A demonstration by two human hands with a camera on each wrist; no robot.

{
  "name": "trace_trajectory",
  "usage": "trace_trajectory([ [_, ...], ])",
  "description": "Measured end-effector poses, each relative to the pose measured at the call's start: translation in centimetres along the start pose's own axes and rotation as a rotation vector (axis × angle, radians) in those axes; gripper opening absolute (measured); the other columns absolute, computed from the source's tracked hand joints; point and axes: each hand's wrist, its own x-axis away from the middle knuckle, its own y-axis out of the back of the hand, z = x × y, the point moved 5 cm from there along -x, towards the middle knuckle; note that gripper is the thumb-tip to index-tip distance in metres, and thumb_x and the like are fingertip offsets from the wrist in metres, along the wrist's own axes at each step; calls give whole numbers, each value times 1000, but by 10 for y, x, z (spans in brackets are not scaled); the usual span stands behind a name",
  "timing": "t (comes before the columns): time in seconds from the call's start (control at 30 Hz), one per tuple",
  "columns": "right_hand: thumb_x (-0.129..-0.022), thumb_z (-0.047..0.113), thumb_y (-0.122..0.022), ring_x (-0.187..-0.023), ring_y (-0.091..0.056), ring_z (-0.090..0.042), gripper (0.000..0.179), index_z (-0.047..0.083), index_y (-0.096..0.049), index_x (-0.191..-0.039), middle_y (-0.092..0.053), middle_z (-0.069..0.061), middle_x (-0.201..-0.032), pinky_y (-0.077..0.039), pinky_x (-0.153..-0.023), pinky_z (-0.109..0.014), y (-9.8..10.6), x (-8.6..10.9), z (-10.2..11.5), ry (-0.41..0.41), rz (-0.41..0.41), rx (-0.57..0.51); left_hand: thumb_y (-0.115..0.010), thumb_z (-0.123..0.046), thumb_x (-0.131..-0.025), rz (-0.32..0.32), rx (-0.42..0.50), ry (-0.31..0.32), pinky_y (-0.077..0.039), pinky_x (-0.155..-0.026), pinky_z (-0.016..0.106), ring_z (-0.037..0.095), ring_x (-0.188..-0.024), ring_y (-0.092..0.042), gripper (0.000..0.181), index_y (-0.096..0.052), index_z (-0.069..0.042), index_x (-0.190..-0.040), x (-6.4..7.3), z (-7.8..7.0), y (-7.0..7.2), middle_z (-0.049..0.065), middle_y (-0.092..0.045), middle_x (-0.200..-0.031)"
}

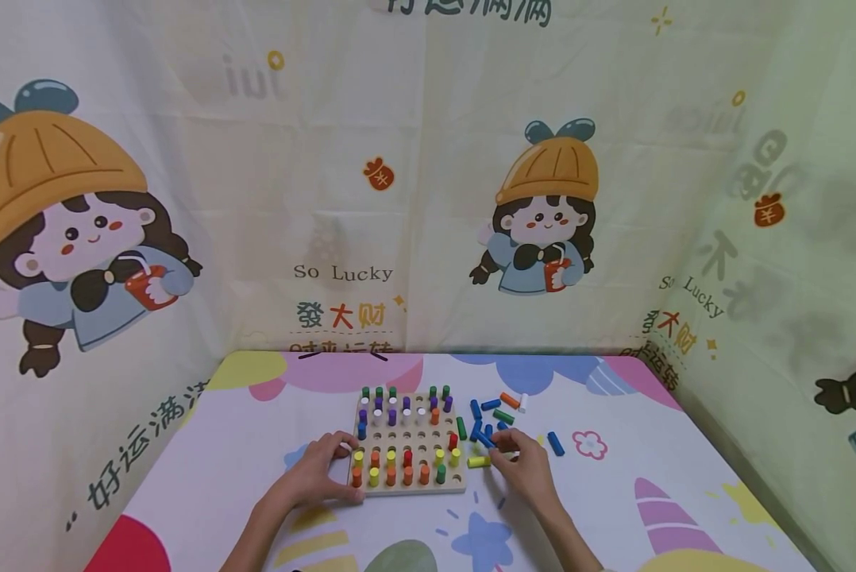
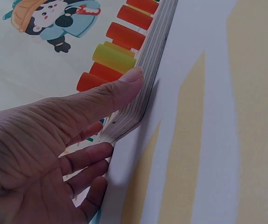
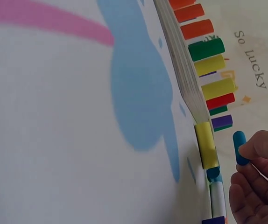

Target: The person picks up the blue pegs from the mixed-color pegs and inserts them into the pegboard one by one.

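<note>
A wooden pegboard (image 1: 406, 491) with rows of holes lies flat on the table, carrying pegs in green, white, purple, blue, red, yellow and orange. My left hand (image 1: 318, 470) holds its near left corner, thumb along the front edge and fingers at the left side. In the left wrist view the thumb (image 2: 133, 77) presses the layered edge just below a yellow peg (image 2: 114, 58). To the right of the board my right hand (image 1: 524, 465) pinches a blue peg (image 3: 239, 147) between thumb and fingers, raised above the loose pegs.
Loose pegs lie right of the board: a yellow peg (image 1: 479, 461) near my right hand, a green peg (image 1: 503, 416), an orange peg (image 1: 510, 400), a white peg (image 1: 523, 403) and several blue ones. One blue peg (image 1: 556, 443) lies farther right. Printed cloth walls surround the table.
</note>
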Motion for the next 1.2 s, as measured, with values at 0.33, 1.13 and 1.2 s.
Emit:
trace_trajectory([
  [0.33,-91,7,-75,-94,-68,-20,15,7,-72,-105,-73,-3,-101,-52,-76,-25,1,0,13,17,-29,-27,-97,-36,-68,4,0,-21,-42,-101,63,35,-121,-49,69,-57,-19,-121,-3,3,-2,7,-59,-122],
  [1.13,-89,5,-77,-92,-66,-18,19,8,-71,-106,-72,-3,-101,-51,-75,-23,-15,6,43,61,0,-114,-97,-35,-68,-3,7,-11,-43,-101,63,35,-121,-49,68,-57,-19,-121,-1,2,-2,8,-60,-123],
  [1.2,-89,5,-77,-92,-67,-18,18,8,-71,-106,-72,-3,-100,-51,-75,-22,-17,6,45,66,8,-117,-97,-35,-68,-5,4,-16,-42,-101,64,36,-121,-49,68,-57,-18,-121,-1,2,-2,8,-60,-123],
])
